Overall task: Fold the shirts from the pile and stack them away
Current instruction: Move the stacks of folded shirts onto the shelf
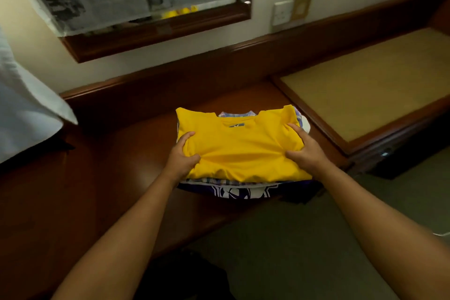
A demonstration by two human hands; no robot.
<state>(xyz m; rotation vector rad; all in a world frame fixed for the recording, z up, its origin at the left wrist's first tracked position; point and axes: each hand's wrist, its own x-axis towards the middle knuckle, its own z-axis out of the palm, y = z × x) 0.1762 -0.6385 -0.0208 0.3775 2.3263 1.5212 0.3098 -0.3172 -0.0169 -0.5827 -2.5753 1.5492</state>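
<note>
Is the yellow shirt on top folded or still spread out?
Folded. The yellow shirt is a compact rectangle, collar showing, on the stack of shirts; left hand and right hand hold its sides.

Both bare forearms are reaching forward and converging. The left hand [181, 153] and the right hand [302, 150] are gripping with curled fingers and thumbs, left hand left, right hand right.

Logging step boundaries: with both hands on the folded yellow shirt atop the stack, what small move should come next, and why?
Probably let go and withdraw both hands. The yellow shirt already lies folded on the stack of shirts, while the left hand and right hand grip its sides, bunching the cloth.
</note>
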